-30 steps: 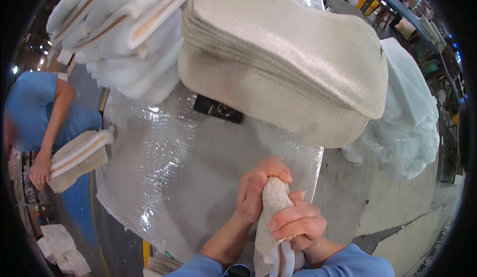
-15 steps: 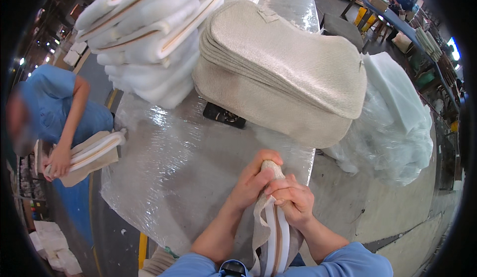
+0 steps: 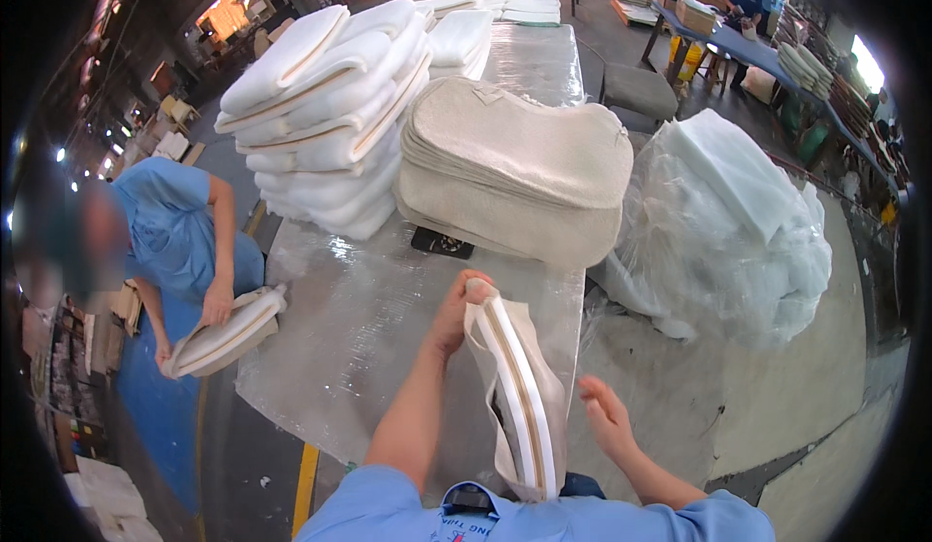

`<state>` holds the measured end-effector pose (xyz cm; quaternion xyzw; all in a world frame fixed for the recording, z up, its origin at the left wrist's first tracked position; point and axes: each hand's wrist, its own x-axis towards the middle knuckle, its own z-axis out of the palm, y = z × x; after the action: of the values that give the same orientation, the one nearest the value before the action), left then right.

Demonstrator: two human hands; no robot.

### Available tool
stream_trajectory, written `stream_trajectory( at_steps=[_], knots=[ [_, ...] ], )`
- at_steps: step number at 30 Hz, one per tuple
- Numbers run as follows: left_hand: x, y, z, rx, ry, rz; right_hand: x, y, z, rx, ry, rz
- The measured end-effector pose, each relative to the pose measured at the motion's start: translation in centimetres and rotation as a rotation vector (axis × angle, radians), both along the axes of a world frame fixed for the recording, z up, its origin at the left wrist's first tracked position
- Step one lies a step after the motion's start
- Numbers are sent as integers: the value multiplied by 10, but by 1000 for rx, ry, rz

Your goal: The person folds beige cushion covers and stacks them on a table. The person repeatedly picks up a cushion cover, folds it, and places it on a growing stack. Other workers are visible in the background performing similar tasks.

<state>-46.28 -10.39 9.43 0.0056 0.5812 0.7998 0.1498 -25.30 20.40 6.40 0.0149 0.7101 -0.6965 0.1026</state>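
Observation:
A long cushion pad [image 3: 527, 408] stretches from the table's edge toward my body. White foam with a brown stripe shows along its edge, and beige fabric lies on both sides of it. My left hand [image 3: 468, 297] is closed around the pad's far end, where the fabric covers the foam. Off to the right of the pad, touching nothing, my right hand [image 3: 606, 414] has its fingers stretched out. Beyond my hands, a stack of beige fabric covers [image 3: 515, 173] rests on the plastic-wrapped table [image 3: 340, 348].
Folded white foam pads [image 3: 330, 124] are piled at the back left, and a black device [image 3: 442, 243] lies before the covers. Right of the table stands a large clear plastic bag [image 3: 728, 241] with white material. At left, a co-worker [image 3: 184, 221] handles a similar pad [image 3: 228, 333].
My right hand has let go of the pad's far end and moved right. My left hand keeps its grip there. The view has tilted up, showing more of the room.

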Motion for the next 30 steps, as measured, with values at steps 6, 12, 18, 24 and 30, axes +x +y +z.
stream_trajectory(
  at_steps=[6, 12, 18, 24, 30],
  knots=[
    [47, -72, -22, -43, 66, 297, 147, 32, -13, -391, -534, -114],
    [146, -71, -5, 47, -49, 527, 74, 17, -16, -486, -201, -485],
    [301, -84, 18, -12, -152, 725, -3, 13, -6, -433, -242, -382],
    [438, -45, 13, 28, -201, 898, -78, -54, -8, -509, -366, -367],
    [448, 22, -7, -682, 173, 412, -140, -73, -13, -573, -116, -249]
  ],
)
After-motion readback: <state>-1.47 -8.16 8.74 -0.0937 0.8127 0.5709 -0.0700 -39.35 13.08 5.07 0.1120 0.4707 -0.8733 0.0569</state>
